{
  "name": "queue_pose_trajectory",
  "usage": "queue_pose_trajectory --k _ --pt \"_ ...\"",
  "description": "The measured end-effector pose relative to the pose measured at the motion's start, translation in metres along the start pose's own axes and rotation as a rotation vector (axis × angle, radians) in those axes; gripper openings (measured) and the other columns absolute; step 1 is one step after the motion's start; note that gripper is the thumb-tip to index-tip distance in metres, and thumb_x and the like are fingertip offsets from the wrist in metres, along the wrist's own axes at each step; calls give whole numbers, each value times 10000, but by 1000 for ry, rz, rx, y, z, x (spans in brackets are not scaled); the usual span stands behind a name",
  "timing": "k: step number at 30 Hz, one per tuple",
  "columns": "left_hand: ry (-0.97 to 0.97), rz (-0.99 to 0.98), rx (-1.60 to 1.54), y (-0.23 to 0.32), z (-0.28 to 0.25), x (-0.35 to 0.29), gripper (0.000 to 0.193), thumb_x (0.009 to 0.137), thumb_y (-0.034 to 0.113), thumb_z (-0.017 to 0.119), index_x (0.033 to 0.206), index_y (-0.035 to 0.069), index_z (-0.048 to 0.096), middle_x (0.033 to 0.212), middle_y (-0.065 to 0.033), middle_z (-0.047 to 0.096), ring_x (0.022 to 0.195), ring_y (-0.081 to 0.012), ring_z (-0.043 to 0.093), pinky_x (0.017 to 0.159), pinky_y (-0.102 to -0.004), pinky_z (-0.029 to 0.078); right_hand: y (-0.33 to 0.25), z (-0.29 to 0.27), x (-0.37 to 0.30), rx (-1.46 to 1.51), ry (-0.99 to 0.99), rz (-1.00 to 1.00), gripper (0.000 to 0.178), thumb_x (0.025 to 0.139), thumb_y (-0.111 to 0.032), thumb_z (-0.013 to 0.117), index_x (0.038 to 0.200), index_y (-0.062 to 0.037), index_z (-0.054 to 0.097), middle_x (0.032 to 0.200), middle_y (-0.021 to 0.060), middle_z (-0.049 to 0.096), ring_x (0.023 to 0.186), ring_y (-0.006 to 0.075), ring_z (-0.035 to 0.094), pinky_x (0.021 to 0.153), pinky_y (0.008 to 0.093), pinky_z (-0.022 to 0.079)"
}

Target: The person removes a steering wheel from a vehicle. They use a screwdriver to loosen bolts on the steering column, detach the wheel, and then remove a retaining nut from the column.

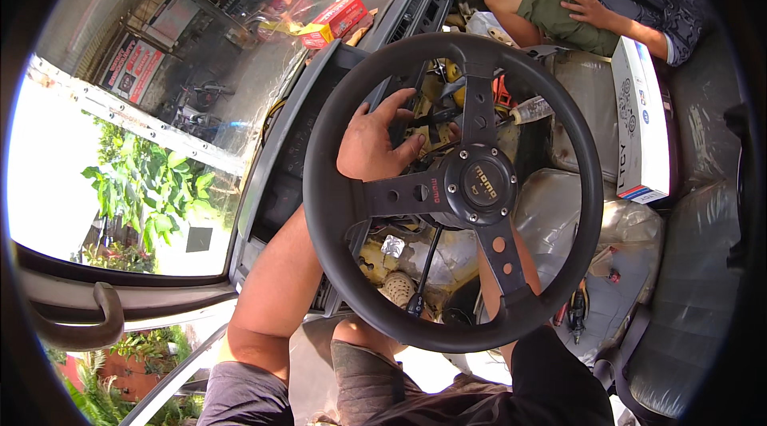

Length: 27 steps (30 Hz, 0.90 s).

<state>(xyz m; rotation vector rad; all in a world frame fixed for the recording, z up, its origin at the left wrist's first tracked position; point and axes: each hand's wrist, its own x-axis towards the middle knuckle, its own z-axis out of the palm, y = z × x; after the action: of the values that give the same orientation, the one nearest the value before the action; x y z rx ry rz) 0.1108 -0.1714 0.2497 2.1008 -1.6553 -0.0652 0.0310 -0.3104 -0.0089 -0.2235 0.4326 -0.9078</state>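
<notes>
A black three-spoke steering wheel (321,114) with a round bolted hub fills the middle of the view. My left hand (371,142) is behind its rim, above the left spoke. Thumb and forefinger are spread apart beside a black stalk (435,117) on the steering column; I cannot tell whether they touch it. My right forearm (523,254) passes under the wheel's right side toward the column. The hub and spokes hide most of my right hand, so its grip does not show. Below the hub, a thin black lever (431,266) slants down.
Another person's hand (582,6) rests on their knee at the upper right. A white box (639,122) stands on the seats. Pliers (577,310) lie on the seat at lower right. On the dashboard sits a red and yellow box (335,22). The windshield is at left.
</notes>
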Motion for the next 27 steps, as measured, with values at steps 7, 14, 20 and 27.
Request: queue_pose_trajectory --k 7,14,20,27 --pt "-59 -6 83 8 0 2 593 955 211 785 1510 99 611 1127 -136 832 1063 -362 787 1322 -630 279 -50 -39 19 -263 191 -337 535 1108 33 460 1623 37 316 1543 254 507 1031 313 803 856 372 673" --pt "-144 -47 110 11 -1 5 532 1001 165 741 1519 126 629 1121 -91 839 1129 -346 771 1333 -628 253 -148 -81 -16 -1192 647 -717 638 1100 -80 503 1708 -26 316 1267 255 721 1072 289 802 922 412 630" --pt "-184 -37 146 -3 2 7 513 1023 247 734 1516 140 637 1119 -82 842 1121 -328 778 1323 -646 255 -248 -44 -72 -1152 616 -978 590 1043 -49 484 1616 74 419 1099 321 760 793 414 808 789 486 621" --pt "-158 -27 88 -13 5 6 385 1028 333 744 1344 116 766 980 -152 831 988 -315 798 1261 -575 327 -440 -81 -82 -1491 822 -988 396 994 -192 518 1162 122 690 869 255 788 664 352 796 638 452 633"
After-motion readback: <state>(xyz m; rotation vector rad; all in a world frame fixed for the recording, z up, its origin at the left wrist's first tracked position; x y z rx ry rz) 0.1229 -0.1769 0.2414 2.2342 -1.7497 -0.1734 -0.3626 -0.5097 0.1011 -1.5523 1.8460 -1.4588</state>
